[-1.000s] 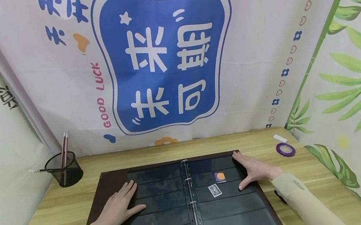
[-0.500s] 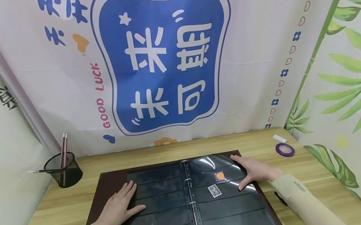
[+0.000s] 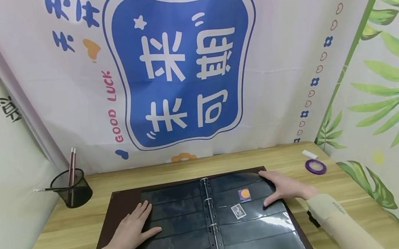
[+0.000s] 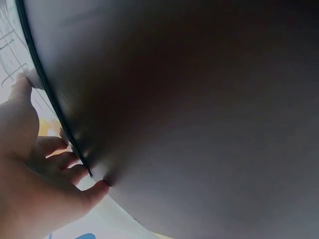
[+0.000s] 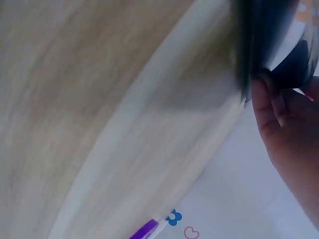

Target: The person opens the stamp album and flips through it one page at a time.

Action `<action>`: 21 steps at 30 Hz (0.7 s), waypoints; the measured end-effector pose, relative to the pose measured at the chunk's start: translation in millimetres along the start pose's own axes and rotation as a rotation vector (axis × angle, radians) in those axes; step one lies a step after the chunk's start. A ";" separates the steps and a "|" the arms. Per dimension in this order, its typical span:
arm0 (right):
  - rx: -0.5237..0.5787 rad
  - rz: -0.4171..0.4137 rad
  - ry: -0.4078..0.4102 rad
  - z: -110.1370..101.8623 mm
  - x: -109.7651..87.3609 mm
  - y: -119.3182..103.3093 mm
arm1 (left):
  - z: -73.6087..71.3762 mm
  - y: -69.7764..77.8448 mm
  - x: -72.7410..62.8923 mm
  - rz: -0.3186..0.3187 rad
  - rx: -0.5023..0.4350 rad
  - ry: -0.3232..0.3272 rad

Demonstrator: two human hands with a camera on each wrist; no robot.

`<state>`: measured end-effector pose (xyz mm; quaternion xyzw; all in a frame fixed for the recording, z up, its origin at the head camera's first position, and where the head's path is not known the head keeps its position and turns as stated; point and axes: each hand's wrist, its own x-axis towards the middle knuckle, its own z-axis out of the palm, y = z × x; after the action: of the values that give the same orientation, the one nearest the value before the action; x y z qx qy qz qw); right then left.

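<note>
A stamp album (image 3: 104, 241) with a dark brown cover lies spread on the table, its metal rings (image 3: 213, 228) down the middle. My left hand (image 3: 128, 233) rests with fingers extended on the left cover border and page edge. At the outer edge of the black right-hand pocket page (image 3: 256, 229), my right hand (image 3: 284, 187) pinches the page, which bends slightly upward. The dark sheet (image 5: 294, 67) shows between the fingers in the right wrist view. That page bears a purple-and-orange stamp (image 3: 244, 195) and, lower left of it, a tilted black-and-white stamp (image 3: 238, 211).
A black mesh pen cup (image 3: 72, 190) with pencils stands at the back left of the wooden table (image 3: 191, 167). At the back right lie a purple tape roll (image 3: 315, 166) and a white eraser-like block (image 3: 309, 154). A small black object (image 3: 313, 219) sits beside the right sleeve.
Glare on the right page has shifted from its upper part down to its lower part as the page flexes. The right hand has moved slightly rightward; the left hand stays put.
</note>
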<state>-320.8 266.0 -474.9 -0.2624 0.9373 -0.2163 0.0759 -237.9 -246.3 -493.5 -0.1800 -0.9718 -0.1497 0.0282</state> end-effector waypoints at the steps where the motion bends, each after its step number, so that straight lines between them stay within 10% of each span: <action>1: 0.018 0.012 0.012 -0.8 -0.6 -1.4 | -0.1 0.1 0.0 -0.001 0.000 -0.001; 8: 0.125 0.052 0.155 -3.5 -1.7 -8.7 | -0.5 0.6 0.7 -0.002 0.003 -0.003; 13: 0.309 0.225 0.205 -4.2 -4.6 -11.1 | -0.3 0.5 0.9 -0.001 0.001 -0.005; 21: 0.501 0.287 -0.017 -17.3 -15.2 -10.9 | -1.4 0.5 -0.2 -0.004 -0.001 -0.004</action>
<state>-307.2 271.9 -454.1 -0.1022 0.8816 -0.4258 0.1760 -237.5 -246.4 -492.0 -0.1784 -0.9721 -0.1499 0.0257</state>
